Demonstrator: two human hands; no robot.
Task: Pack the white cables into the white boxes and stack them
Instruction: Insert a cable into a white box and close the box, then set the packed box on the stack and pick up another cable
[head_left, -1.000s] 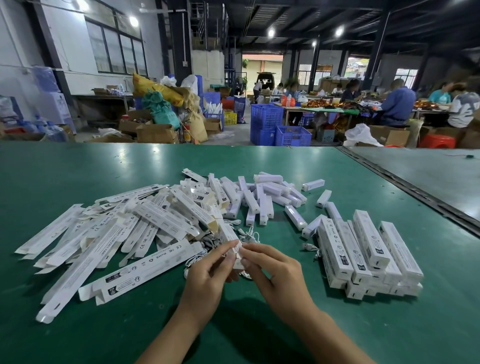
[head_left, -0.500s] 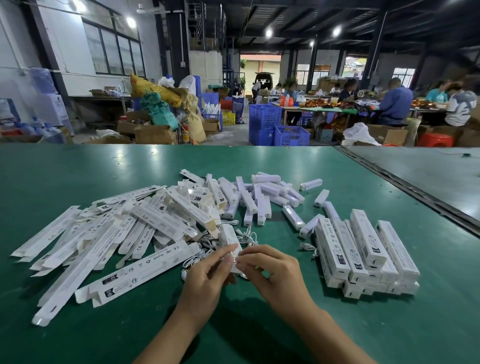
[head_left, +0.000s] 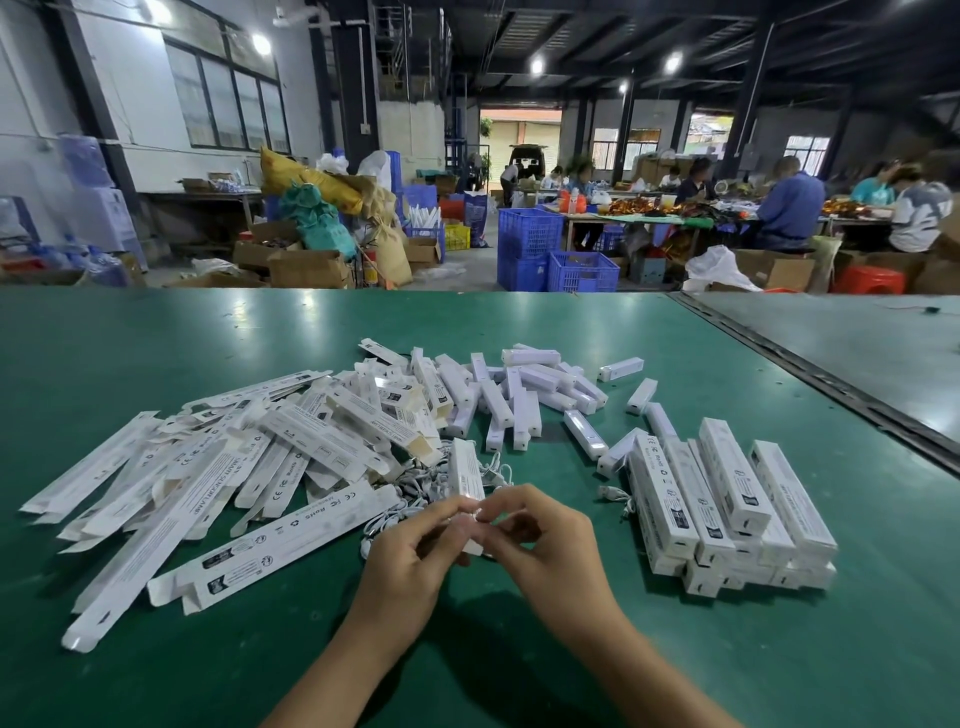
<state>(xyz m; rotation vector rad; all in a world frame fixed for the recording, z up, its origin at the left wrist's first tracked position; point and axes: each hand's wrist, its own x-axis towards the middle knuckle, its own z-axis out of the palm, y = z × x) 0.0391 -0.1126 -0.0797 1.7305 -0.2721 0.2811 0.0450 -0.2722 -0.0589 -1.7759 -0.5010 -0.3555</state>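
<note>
The left hand (head_left: 410, 551) and right hand (head_left: 540, 540) pinch the near end of a long white cardboard box (head_left: 465, 475). Thin white cables (head_left: 410, 483) lie under it on the big green table (head_left: 156, 338). A stack of closed white boxes (head_left: 727, 499) sits to the right.

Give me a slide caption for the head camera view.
Left hand and right hand pinch a white box over the table, between flat boxes and a stack of boxes.

Flat boxes (head_left: 218, 499) left, packed stack (head_left: 727, 509) right, loose cables (head_left: 415, 483) between.
</note>
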